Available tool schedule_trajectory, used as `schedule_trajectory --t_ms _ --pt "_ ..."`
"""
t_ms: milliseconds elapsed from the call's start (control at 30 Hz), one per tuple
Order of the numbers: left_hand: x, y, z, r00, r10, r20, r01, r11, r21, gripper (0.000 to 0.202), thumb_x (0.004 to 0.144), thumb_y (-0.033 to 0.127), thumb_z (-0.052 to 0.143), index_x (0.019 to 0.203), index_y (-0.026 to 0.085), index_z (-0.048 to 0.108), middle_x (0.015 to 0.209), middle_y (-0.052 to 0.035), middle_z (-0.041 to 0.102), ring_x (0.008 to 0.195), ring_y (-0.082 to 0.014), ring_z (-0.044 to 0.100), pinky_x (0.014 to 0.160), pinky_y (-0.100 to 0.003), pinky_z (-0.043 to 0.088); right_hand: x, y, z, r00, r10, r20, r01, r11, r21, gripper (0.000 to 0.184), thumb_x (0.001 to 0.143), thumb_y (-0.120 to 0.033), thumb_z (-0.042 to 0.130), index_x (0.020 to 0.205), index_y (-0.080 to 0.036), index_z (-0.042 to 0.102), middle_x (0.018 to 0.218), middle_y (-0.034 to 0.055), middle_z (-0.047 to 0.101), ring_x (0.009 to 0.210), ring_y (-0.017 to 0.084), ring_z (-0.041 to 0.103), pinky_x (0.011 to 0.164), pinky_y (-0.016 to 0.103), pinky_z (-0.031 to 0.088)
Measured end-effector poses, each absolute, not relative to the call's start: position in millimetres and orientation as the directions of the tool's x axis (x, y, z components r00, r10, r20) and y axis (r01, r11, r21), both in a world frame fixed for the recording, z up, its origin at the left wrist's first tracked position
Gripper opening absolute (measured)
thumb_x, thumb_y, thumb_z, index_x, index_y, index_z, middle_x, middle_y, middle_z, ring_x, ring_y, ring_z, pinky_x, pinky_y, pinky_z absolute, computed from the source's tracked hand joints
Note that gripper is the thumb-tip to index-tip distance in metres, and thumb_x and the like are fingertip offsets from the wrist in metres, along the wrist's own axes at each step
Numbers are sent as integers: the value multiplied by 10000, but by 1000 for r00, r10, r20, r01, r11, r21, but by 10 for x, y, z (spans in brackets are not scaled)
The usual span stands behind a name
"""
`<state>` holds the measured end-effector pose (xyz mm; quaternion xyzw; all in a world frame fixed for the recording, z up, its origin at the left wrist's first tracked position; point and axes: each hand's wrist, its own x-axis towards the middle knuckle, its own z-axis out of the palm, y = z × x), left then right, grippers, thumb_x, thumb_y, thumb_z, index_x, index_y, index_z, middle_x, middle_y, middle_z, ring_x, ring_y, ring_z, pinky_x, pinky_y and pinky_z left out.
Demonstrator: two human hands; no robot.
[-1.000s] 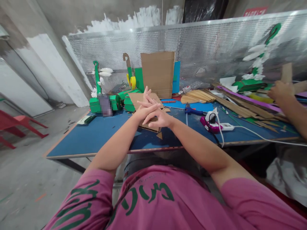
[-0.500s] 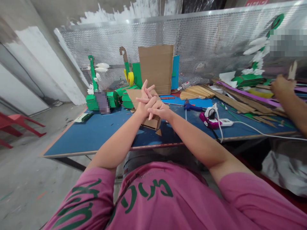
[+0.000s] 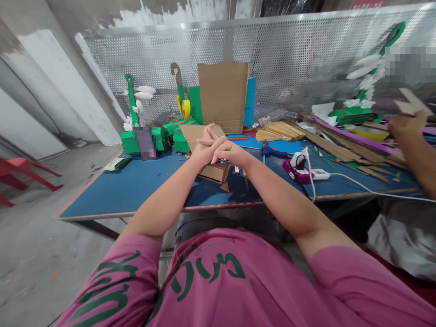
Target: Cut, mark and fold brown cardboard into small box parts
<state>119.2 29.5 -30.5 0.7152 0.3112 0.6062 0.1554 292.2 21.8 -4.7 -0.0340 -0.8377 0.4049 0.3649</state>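
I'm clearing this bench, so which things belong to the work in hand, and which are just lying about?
In hand: left hand and right hand, clasped together, holding nothing; cardboard piece just below them.
Lying about: upright cardboard sheet, green paper models, blue-handled tool, glue gun, cardboard strips.

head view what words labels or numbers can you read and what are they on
Green lettering on the pink shirt: stylised, upside down, not readable.
Small script above it: too faint.
Red sign at the top edge: cut off, unreadable.
No other text is legible.
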Motion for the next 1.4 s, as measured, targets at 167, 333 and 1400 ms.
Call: schedule_trajectory --t_ms 167,333,1400 --pt "1149 103 -173 199 789 582 492 -594 636 642 1008 553 696 1520 199 543 1207 -143 786 1033 -298 786 982 -457 592 2960 326 -104 -544 540 642 -430 477 -766 504 890 -731 787 755 -245 815 1343 106 810 1509 348 573 1246 551 464" --pt "1192 7 -76 358 777 518 607 -615 502 382 945 446 741 1249 215 759 958 -80 809 773 -250 727 791 -404 572 3056 424 -91 -401 686 607 -612 292 -735 679 931 -902 553 1058 -272 772 1417 94 767 1395 305 636 1066 522 630" --pt "1260 -14 -35 365 610 704 610 -728 315 216 959 278 761 1162 246 828 1093 -62 802 861 -207 720 848 -360 570 3155 420 4 -503 806 312 -809 -311 -499 782 988 -911 378 1201 -238 715 1161 155 795 1252 354 720 658 401 669"
